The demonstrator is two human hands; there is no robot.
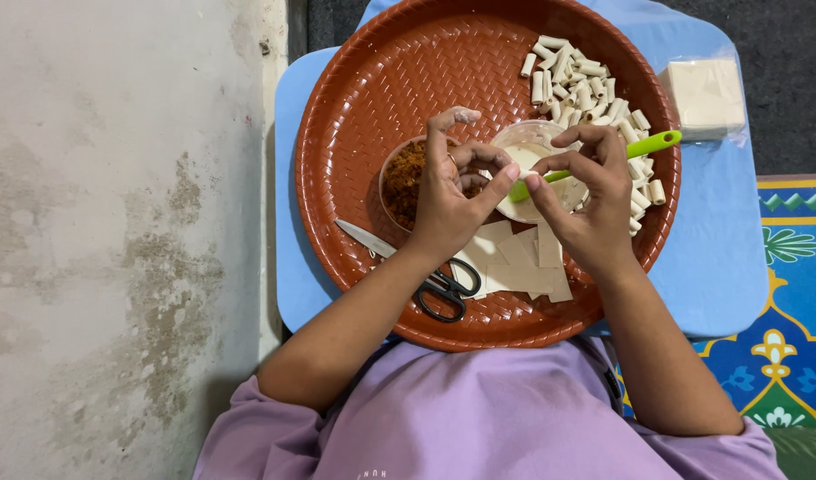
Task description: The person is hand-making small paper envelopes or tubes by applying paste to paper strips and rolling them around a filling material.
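Both hands meet over the tray's middle. The left hand (450, 197) and right hand (588, 194) pinch one small pale roll (521, 172) between their fingertips, index finger of the left sticking up. The right also grips one green-handled utensil (603, 157). Underneath sit two little bowls: one with brown filling (404, 178), one clear (534, 135). One pair of scissors (426, 271) and cut wrappers (520, 260) lie near the near rim. The finished rolls (584, 89) are too many to count. The round brown tray (372, 80) has bare room on its left half.

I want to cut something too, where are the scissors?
The black-handled scissors lie at the near edge of the round brown tray, under the left hand, beside the cut wrapper pieces.
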